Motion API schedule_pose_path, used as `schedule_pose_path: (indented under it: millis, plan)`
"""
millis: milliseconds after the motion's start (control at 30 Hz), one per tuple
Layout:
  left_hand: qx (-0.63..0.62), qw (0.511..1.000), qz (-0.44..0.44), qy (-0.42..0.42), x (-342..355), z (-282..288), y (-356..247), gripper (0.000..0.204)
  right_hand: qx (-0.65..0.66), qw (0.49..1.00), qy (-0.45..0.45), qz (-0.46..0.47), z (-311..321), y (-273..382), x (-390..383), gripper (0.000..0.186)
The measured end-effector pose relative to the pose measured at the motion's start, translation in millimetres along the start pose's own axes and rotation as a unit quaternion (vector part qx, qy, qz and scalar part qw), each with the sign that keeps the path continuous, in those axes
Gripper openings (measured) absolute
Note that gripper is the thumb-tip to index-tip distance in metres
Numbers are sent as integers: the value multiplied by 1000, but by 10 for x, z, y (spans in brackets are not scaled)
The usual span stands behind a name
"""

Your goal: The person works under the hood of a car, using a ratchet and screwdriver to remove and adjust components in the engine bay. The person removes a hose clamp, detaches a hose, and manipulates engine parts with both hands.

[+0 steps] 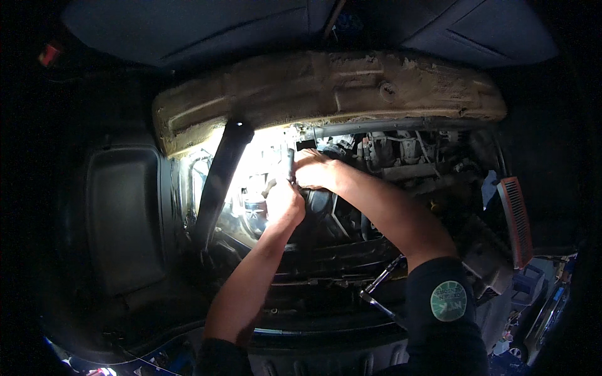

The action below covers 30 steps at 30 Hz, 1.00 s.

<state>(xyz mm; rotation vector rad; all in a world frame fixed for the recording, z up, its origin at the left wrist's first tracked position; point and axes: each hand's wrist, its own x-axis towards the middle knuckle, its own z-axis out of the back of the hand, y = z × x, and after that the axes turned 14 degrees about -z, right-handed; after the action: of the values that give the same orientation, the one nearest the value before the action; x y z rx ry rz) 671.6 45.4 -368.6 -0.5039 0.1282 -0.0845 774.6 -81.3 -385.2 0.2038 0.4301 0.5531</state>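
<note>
Both my hands reach into an exposed engine bay [407, 170], under a bright patch of light. My left hand [286, 205] is closed, and a short dark grey tube-like piece [290, 164] rises from its fingers. Just beyond it on the right, my right hand [315, 170] has its fingers curled in against the same spot. What those right fingers grip is hidden. Beside my left hand sits a round dark part [255, 210] in the glare. Strong light washes out the parts around it.
A long black bar [219, 185] slants across the bay's left side. Behind rises a brown, dirty padded panel [282, 91]. Near my right forearm lies a ratchet wrench [379, 288]. An orange-framed air filter [515, 219] leans at the far right. A black moulded panel [125, 219] is on the left.
</note>
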Motion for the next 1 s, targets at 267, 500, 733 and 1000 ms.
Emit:
schedule_pose_path:
  millis: [267,500,733,1000]
  plan:
    - [-349,923,144,-71,194,-398,352,41,107,989,-84,60,113,108,-99,25]
    - [22,990,-105,-92,14,-404,352,51,9,985,-128,114,123,99,-121,18]
    - [-71,994,-19,-76,-22,-222,169,50,-23,990,-82,111,116,115,-93,16]
    - [175,967,-168,-79,-2,-335,296,56,65,996,-30,58,225,286,-94,32]
